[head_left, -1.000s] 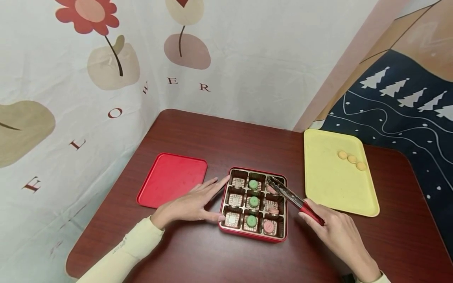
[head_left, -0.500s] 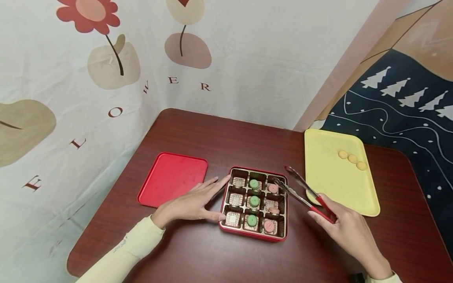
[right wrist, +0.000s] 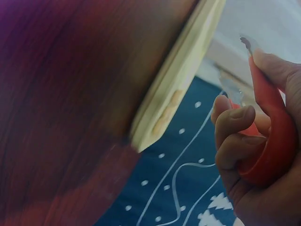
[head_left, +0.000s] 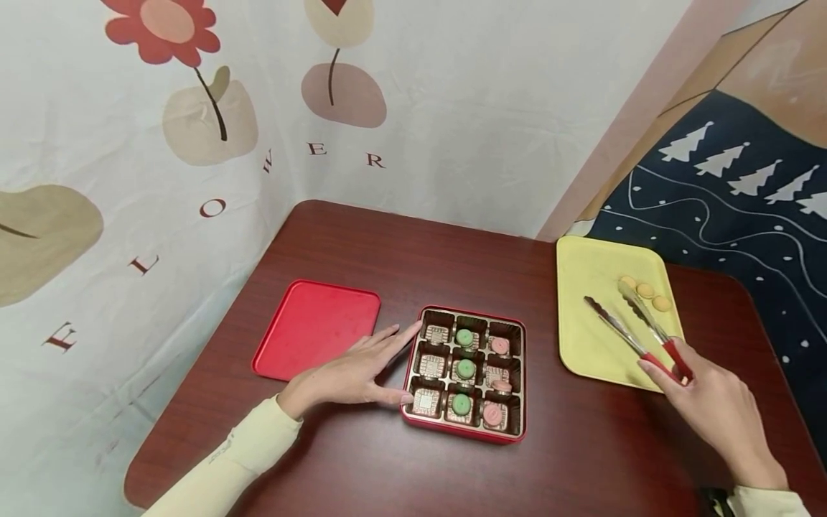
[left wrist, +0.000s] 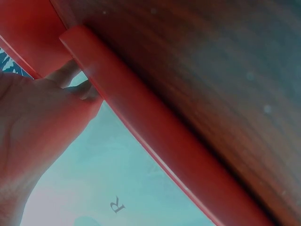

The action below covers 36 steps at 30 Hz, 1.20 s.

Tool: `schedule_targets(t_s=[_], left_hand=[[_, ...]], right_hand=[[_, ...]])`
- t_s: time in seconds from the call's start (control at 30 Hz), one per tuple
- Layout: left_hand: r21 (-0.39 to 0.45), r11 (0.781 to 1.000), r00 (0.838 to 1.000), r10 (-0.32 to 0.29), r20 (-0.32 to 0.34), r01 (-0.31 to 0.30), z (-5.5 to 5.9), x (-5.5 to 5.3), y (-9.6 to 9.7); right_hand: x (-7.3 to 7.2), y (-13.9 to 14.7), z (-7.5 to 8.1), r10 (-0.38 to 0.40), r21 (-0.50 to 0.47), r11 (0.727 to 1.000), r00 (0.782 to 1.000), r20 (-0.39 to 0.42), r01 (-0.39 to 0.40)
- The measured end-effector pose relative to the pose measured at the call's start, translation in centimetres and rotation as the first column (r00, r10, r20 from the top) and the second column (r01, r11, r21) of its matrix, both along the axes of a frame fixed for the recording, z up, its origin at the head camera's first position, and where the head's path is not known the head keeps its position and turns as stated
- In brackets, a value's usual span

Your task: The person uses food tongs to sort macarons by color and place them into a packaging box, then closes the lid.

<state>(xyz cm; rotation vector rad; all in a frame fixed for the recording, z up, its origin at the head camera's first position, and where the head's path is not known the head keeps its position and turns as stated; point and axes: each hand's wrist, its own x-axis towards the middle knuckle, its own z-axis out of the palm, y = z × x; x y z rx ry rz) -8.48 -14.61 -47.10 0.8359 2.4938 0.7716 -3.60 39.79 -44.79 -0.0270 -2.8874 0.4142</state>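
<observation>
My left hand (head_left: 349,370) rests with thumb and fingers spread against the left side of a red square box (head_left: 465,431). Inside, its divided insert holds green macarons (head_left: 464,369) down the middle column and pink macarons (head_left: 495,414) down the right column; the middle pink one stands tilted. The left column holds none. My right hand (head_left: 717,398) grips red-handled tongs (head_left: 675,357), whose arms are spread above a yellow tray (head_left: 584,359). One tong tip is close to a row of yellow macarons (head_left: 661,304); contact cannot be made out.
A red square lid (head_left: 316,330) lies left of the box, partly behind my left hand. The brown table (head_left: 400,251) meets a printed cloth wall (head_left: 465,129) at the back and left. A dark patterned cloth (head_left: 730,230) hangs at the right.
The tongs have let go of the pink macaron in the box's back right compartment, spread apart and moved right over the yellow tray. My left hand stays on the box.
</observation>
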Motion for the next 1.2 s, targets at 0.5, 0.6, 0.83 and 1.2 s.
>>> schedule_targets(t_s=[0.5,0.6,0.83,1.2], left_hand=[[0.006,1.000,1.000,-0.009,-0.001,0.009,0.0,0.0,0.0],[0.006,1.000,1.000,-0.008,-0.002,0.008,-0.1,0.0,0.1],[0.006,1.000,1.000,-0.004,0.001,0.004,0.0,0.1,0.1],[0.007,1.000,1.000,-0.006,-0.006,0.006,0.0,0.0,0.1]], right_hand=[[-0.4,3.0,-1.4,-0.132,0.038,0.991,0.991,-0.003,0.132],[-0.7,3.3,-1.4,-0.154,0.046,0.987,0.988,0.012,0.153],[-1.2,3.9,-1.2,-0.184,0.049,0.983,0.976,0.114,0.180],[-1.1,3.9,-1.4,-0.158,0.004,0.987,0.975,0.156,0.159]])
